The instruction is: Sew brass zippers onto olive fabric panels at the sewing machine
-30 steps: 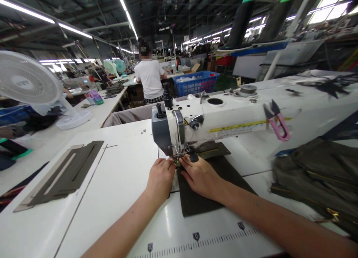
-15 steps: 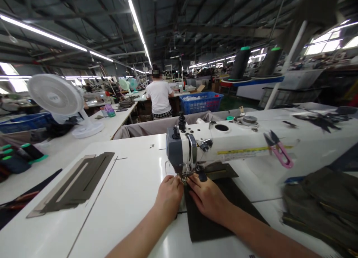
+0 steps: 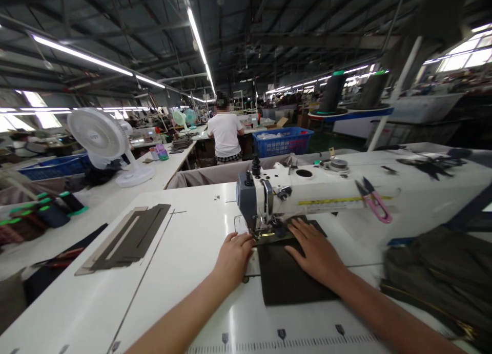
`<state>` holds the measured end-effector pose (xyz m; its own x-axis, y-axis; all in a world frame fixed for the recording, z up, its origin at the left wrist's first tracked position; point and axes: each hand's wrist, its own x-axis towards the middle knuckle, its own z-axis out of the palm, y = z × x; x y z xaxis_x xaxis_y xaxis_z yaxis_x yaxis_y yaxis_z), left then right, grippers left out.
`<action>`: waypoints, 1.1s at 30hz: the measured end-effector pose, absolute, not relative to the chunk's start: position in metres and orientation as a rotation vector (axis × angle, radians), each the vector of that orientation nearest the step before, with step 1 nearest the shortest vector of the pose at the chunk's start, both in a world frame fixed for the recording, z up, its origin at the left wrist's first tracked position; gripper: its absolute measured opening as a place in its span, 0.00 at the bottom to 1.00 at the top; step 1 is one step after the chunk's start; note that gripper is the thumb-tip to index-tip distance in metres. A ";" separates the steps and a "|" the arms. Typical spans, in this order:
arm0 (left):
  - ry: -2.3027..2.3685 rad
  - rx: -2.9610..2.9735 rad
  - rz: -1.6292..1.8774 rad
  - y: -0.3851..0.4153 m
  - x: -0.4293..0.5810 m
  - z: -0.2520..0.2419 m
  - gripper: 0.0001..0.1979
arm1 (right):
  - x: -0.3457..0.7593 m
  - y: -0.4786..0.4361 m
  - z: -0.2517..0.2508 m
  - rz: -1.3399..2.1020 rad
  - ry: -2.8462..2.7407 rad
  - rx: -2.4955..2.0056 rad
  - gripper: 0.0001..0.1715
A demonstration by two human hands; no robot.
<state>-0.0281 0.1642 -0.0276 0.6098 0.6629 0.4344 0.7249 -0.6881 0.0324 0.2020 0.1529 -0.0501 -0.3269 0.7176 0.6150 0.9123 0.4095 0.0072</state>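
Note:
Dark olive fabric [image 3: 292,277] lies on the machine bed, its back edge by the presser foot of a sewing machine [image 3: 247,203]. A narrow yellow strip [image 3: 268,234], perhaps zipper teeth, shows beside the foot. My left hand [image 3: 233,259] rests left of the foot, fingers stretched forward, fingertips touching the edge of the work. Its thumb is hard to make out. My right hand [image 3: 319,251] lies flat on the fabric right of the needle, fingers spread and thumb apart. Exactly where the needle meets the cloth is too small to tell.
A stack of cut olive pieces [image 3: 128,236] lies on the left of the table. Pink-handled thread snips [image 3: 374,203] rest against the machine arm. Crumpled olive fabric [image 3: 434,277] is at right. Beyond stand a white fan [image 3: 102,136], a blue basket [image 3: 282,141] and a person in a white shirt.
My right hand has moved right, away from the foot, and spread its fingers. My left hand has loosened from a tighter finger grip and flattened. The camera view has shifted slightly.

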 end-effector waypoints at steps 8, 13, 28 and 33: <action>-1.082 -2.952 -0.803 0.109 -0.036 -0.019 0.13 | 0.169 0.063 -0.012 0.150 -2.217 -1.558 0.11; -1.159 -2.966 -1.055 0.123 -0.024 -0.006 0.16 | 0.170 0.072 0.025 1.082 -1.841 -1.435 0.14; -0.745 -2.999 -0.834 0.148 -0.013 0.017 0.10 | 0.144 0.042 0.023 -0.331 -2.031 -1.057 0.08; -0.916 -2.920 -0.839 0.162 -0.016 0.033 0.07 | 0.069 0.059 -0.012 -0.181 -2.404 -0.986 0.16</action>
